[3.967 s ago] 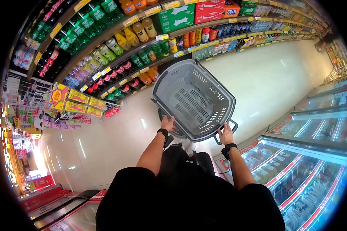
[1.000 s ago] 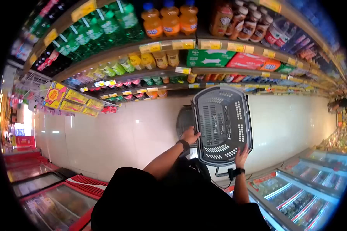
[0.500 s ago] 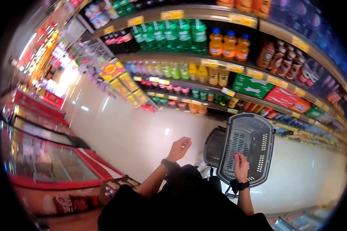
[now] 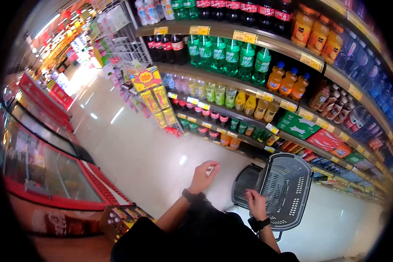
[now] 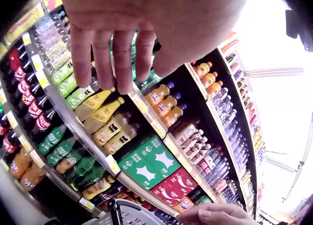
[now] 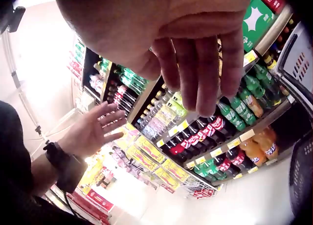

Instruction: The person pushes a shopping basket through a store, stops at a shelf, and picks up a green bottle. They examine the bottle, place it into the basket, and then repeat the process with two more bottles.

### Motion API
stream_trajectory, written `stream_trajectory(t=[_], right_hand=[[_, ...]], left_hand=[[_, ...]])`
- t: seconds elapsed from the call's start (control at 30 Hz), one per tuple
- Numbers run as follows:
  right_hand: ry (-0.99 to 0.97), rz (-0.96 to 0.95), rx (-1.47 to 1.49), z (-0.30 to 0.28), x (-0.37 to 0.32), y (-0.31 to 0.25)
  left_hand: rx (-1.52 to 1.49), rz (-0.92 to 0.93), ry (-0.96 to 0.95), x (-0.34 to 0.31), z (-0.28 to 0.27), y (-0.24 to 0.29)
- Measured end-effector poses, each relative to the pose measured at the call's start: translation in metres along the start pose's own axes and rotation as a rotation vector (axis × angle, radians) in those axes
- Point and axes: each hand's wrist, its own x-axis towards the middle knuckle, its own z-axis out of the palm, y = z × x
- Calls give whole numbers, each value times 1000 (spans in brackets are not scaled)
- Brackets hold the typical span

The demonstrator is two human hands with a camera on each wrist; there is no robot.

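In the head view my left hand (image 4: 203, 176) hovers over the floor, its fingers loosely bent and holding nothing. My right hand (image 4: 256, 204) hangs in the air by the near left side of the grey basket (image 4: 299, 209), also without anything in it. A second dark basket (image 4: 244, 183) sits low to the left of the grey one. Loosely extended fingers of the left hand (image 5: 132, 44) show in the left wrist view, in front of the shelves. The right wrist view shows the right hand (image 6: 186, 48) with relaxed, hanging fingers.
Drink shelves (image 4: 222, 65) with green, cola and orange bottles run along the far side. A yellow candy rack (image 4: 155, 98) stands at the shelf's left end. Red freezers (image 4: 52, 174) line the left, with a small product box (image 4: 122, 218) near my left sleeve.
Both hands have come off the grey basket, which they touched earlier. The view has turned left, bringing more bottle shelves and red freezers in, and the basket now appears lower right.
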Motion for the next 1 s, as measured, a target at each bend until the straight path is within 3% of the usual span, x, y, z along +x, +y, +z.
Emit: stream_trajectory(t=[0.27,0.37,0.43,0.53,0.73,1.0], right_hand=[[144,45,-9,69,50,-35],[36,75,-72,88,71,-71],[43,1,-61,103,79,-70],[107,39,-73,108,87,-84],[219,159,-52,107,94,-108],[230,92,-118,93,98,-94]], left_hand=[[-109,-60,-153,47,-61,-21],[-113,-78,-153,67,-89,-37],[-99,33,-122,83,-106,-50],[-97,112,-100,105,-125,-46],[-34,259,-105,140,-117,-42],[-306,152,-263,160,-89,-10]])
